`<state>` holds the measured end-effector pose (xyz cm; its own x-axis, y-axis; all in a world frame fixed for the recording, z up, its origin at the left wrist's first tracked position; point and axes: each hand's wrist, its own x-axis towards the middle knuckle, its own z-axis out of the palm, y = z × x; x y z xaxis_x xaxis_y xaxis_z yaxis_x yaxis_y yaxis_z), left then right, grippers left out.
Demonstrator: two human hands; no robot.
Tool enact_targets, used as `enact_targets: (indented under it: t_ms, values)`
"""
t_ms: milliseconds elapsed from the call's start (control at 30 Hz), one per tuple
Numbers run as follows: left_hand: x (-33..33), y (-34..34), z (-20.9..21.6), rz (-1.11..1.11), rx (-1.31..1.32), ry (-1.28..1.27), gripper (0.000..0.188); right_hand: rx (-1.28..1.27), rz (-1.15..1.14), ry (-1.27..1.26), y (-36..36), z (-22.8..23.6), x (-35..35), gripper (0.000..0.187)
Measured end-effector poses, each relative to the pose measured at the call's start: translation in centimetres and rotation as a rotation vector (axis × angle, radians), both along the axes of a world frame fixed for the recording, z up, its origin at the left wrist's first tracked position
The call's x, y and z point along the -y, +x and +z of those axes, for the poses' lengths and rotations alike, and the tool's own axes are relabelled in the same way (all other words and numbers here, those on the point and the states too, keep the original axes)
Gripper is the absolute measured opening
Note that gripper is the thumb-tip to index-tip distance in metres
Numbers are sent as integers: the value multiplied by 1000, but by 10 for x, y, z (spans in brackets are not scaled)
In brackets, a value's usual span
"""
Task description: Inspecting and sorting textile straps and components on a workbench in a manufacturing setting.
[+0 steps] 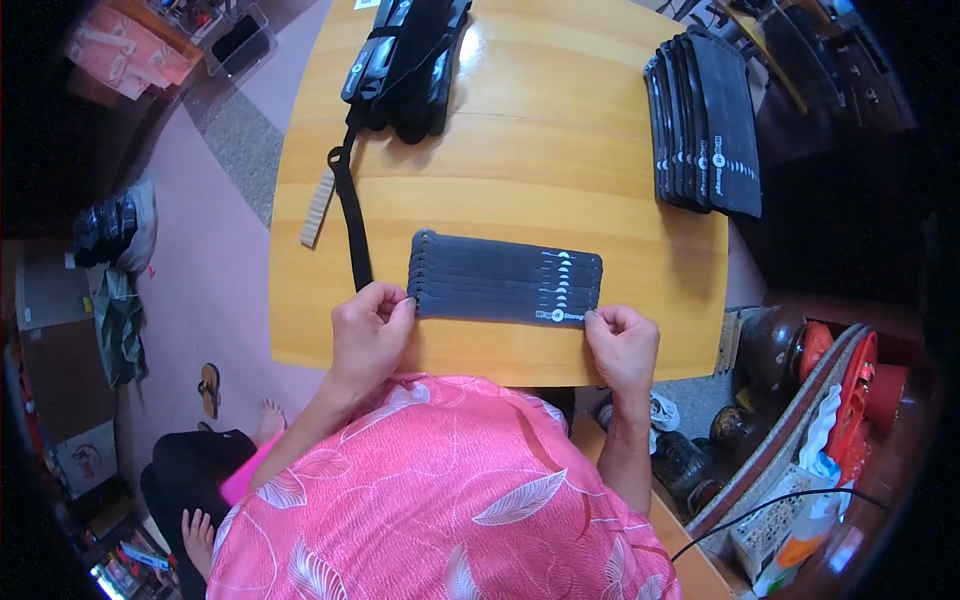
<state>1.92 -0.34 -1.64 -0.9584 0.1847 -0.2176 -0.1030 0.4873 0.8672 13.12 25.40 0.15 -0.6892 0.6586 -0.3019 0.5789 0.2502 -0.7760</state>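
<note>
A fanned stack of flat black strips [490, 277] with white print lies on the table in front of me, the strips overlapping in steps. My left hand [372, 325] pinches its near left corner between thumb and fingers. At the near right corner, my right hand [622, 345] pinches the edge of the nearest strip. Beyond my left hand, a black strap [350, 215] with a loop at its end runs along the table. It leads to a bundle of black straps [410, 70] at the far left.
A taller stack of similar black strips [705, 125] stands at the table's far right. A ribbed beige piece [318, 208] lies beside the strap on the wooden table [540, 170]. Jars [690, 460] and a basket [765, 535] are low on the right. Someone's bare foot [198, 535] shows lower left.
</note>
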Motion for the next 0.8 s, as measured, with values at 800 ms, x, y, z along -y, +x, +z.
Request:
enact_targets:
  t_ms: [800]
  values:
    - [37,-20,25,-63,604,642,14,-7,40,267,3,0,10,32]
